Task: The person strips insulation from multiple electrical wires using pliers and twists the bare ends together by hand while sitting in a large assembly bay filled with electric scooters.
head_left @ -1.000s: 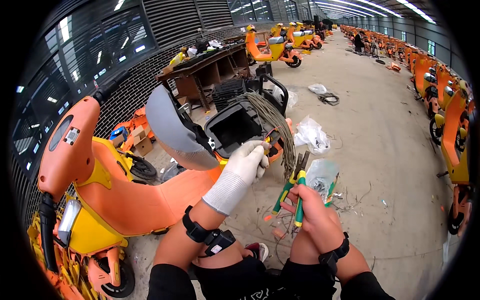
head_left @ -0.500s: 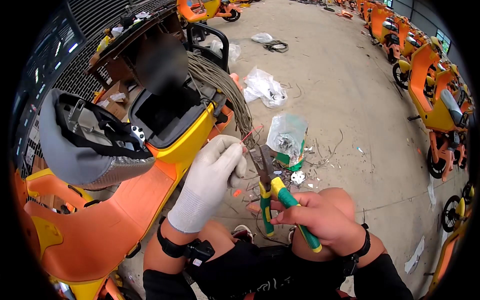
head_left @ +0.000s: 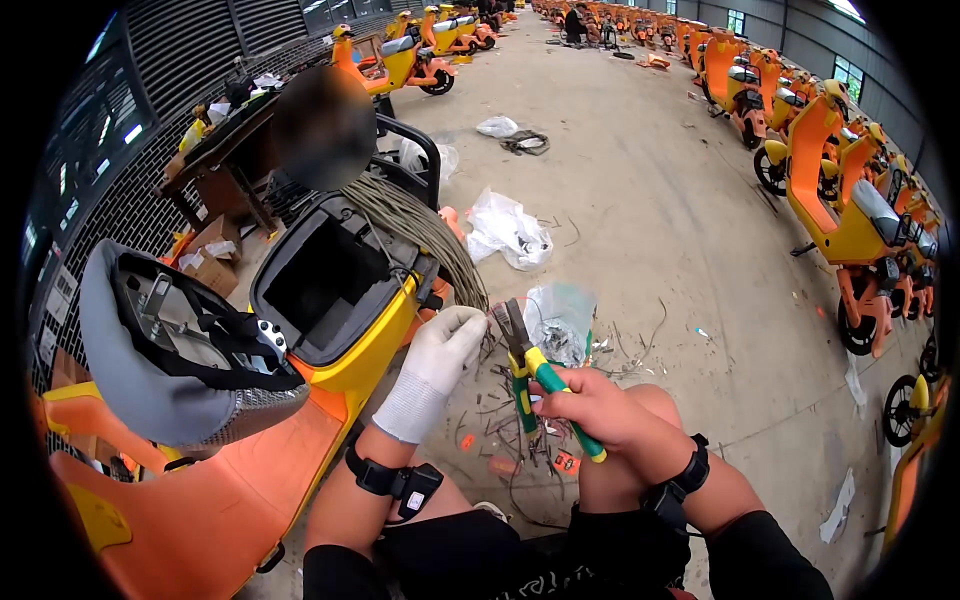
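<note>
My left hand (head_left: 435, 365), in a white knit glove, pinches a thin wire, its end hard to make out. Just right of those fingertips are the jaws of green-and-yellow pliers (head_left: 548, 375), gripped in my bare right hand (head_left: 590, 410). Beside me stands an orange-and-yellow scooter (head_left: 195, 515) with its grey seat (head_left: 160, 400) tipped open, exposing a dark storage box (head_left: 280, 265). A bundle of grey-green cables (head_left: 440, 250) drapes over the box's rear edge and hangs down behind my left hand.
Wire offcuts and plastic bags (head_left: 508, 230) litter the concrete floor (head_left: 670, 260). Scooters line the right side (head_left: 810, 190). A cluttered wooden desk (head_left: 215, 170) and cardboard boxes (head_left: 210, 270) sit at left. A distant person (head_left: 578, 28) is seated up the aisle.
The view has swung about as my head moved. The plier jaws have come up beside my left fingertips; in the last half second both hands shifted slightly away from my body.
</note>
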Motion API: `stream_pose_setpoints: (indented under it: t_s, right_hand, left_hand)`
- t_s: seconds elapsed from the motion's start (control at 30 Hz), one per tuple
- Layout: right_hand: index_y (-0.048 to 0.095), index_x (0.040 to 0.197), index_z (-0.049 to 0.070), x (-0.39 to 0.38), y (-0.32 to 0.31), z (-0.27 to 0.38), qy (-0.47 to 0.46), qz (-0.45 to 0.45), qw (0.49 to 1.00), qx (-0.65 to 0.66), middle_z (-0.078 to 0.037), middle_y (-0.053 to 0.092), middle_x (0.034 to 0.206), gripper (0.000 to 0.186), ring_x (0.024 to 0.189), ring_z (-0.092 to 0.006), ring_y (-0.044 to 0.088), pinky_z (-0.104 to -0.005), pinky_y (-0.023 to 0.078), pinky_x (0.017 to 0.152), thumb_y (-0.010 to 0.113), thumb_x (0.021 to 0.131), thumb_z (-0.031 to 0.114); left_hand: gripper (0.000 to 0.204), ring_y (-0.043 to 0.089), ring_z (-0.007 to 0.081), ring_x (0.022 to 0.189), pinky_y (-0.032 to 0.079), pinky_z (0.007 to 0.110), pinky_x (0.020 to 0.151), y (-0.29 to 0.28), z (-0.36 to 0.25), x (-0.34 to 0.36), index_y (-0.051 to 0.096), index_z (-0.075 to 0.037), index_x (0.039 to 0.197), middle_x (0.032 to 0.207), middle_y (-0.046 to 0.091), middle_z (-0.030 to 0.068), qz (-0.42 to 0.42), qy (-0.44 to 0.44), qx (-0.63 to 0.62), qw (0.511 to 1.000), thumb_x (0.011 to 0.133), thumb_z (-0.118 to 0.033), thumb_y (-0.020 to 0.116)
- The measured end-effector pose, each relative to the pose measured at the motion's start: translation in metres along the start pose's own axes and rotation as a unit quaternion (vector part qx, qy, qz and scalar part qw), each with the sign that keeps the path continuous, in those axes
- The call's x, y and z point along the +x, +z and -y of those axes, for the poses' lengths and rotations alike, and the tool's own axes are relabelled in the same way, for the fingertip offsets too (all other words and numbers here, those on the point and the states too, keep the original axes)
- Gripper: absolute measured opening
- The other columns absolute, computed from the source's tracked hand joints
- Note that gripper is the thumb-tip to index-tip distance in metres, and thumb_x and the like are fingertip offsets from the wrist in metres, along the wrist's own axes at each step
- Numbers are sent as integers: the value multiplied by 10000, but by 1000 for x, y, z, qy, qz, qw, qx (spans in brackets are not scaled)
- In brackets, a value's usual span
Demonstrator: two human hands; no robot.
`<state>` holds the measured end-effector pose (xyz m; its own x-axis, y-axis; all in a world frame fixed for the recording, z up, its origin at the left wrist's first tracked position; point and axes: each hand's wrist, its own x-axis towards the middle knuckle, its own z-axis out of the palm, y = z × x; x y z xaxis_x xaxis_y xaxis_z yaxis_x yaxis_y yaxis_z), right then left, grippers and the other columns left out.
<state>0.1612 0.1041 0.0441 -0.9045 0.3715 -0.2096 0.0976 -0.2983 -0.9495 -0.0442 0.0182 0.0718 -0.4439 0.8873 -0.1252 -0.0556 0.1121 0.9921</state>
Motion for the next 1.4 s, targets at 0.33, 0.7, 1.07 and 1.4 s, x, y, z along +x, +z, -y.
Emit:
stream_pose_setpoints:
  t_s: [0.33, 0.7, 1.07, 1.4]
  right_hand:
    - [593, 811, -55, -19, 20, 32, -54, 26, 992, -115, -88, 526, 1352, 254, 931, -129, 566, -301, 482, 773, 664, 867, 182]
    - [628, 851, -21, -21, 37, 13, -184, -20, 966, -180, -226, 417, 1466, 202, 1289, -294, 508, -375, 437, 1018, 695, 844, 170]
    - [653, 920, -48, 2, 20, 8, -196, 12, 959, -204, -178, 372, 1476, 175, 1152, -241, 599, -347, 532, 869, 654, 826, 99]
    - [603, 776, -39, -4, 12, 11, -190, 29, 967, -165, -207, 466, 1422, 210, 1213, -303, 558, -356, 470, 959, 673, 800, 157]
  left_hand:
    - [169, 404, 45, 561, 315, 225, 509, 25, -33, -46, 601, -9, 949, 674, 488, -30, -53, 65, -20, 996, 981, -168, 554]
    - [162, 280, 45, 479, 214, 235, 465, 9, -28, -46, 534, -30, 932, 593, 356, -49, 13, 43, -141, 989, 993, -179, 509]
    - [141, 216, 41, 435, 181, 238, 440, -3, -13, -24, 491, -42, 856, 546, 291, -62, 41, 37, -160, 986, 954, -140, 467]
    - [155, 238, 47, 449, 191, 244, 453, -4, -18, -32, 502, -40, 831, 561, 289, -62, 59, 7, -148, 987, 943, -146, 496]
